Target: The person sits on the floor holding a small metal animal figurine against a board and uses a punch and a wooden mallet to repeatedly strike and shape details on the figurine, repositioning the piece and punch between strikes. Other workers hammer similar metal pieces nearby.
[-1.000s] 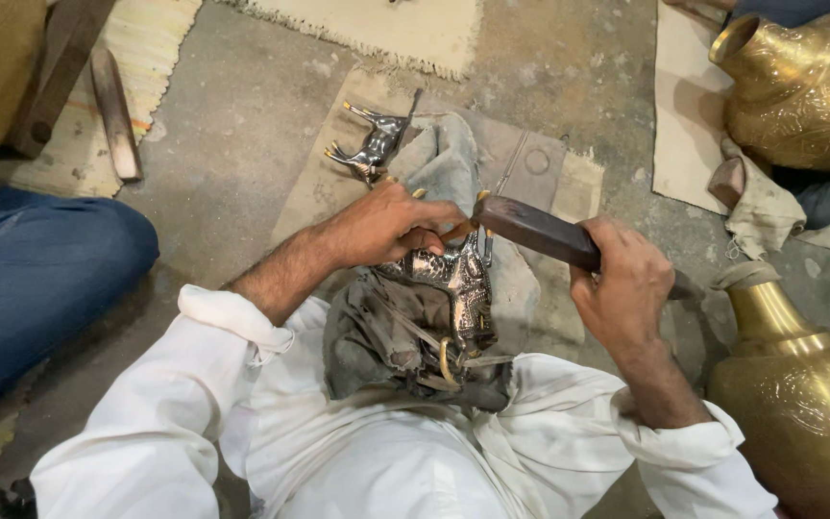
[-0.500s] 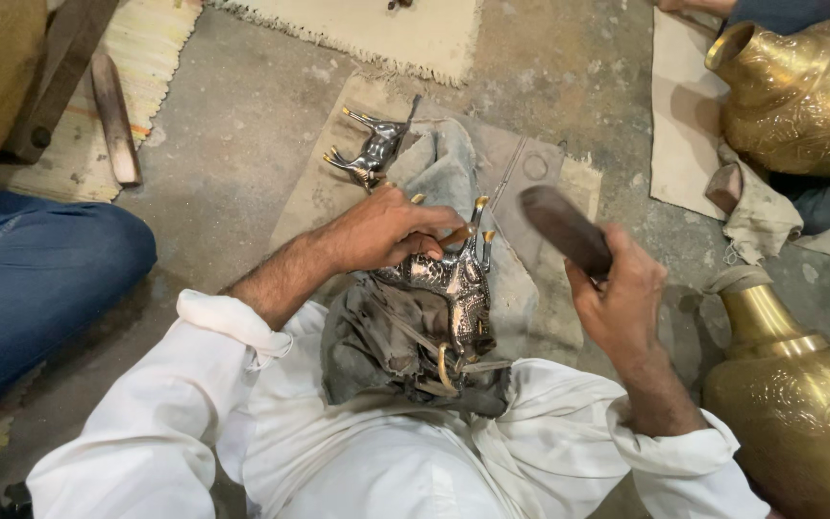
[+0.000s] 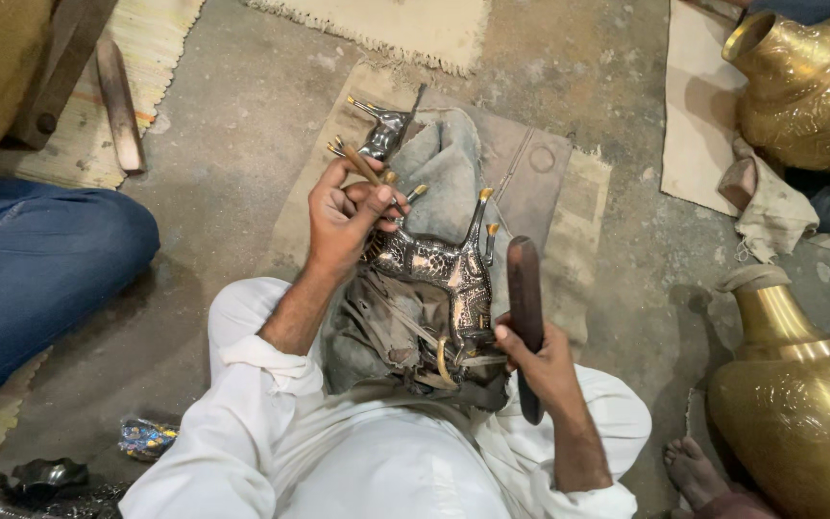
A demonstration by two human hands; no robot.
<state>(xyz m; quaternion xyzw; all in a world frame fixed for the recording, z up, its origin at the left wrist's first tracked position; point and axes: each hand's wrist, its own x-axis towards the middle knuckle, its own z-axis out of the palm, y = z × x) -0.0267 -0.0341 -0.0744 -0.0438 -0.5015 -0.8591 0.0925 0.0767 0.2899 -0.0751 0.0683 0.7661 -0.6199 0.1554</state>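
Note:
A silver metal animal figure (image 3: 439, 279) with brass-tipped legs lies upside down on a grey cloth (image 3: 386, 332) in my lap. My left hand (image 3: 343, 216) holds a thin brown punch tool (image 3: 362, 165) above the figure's left end, fingers closed round it. My right hand (image 3: 535, 360) grips a dark wooden mallet (image 3: 524, 298), held upright just right of the figure and not touching it.
A second small metal animal figure (image 3: 383, 130) lies on the mat ahead. Large brass vases stand at the right (image 3: 804, 418) and upper right (image 3: 804, 82). A person's blue-trousered leg (image 3: 36, 269) is at the left. A bare foot (image 3: 694, 471) shows at lower right.
The mallet has swung back from the figure and now stands upright by my right hand. My left hand has lifted off the figure with the punch tool.

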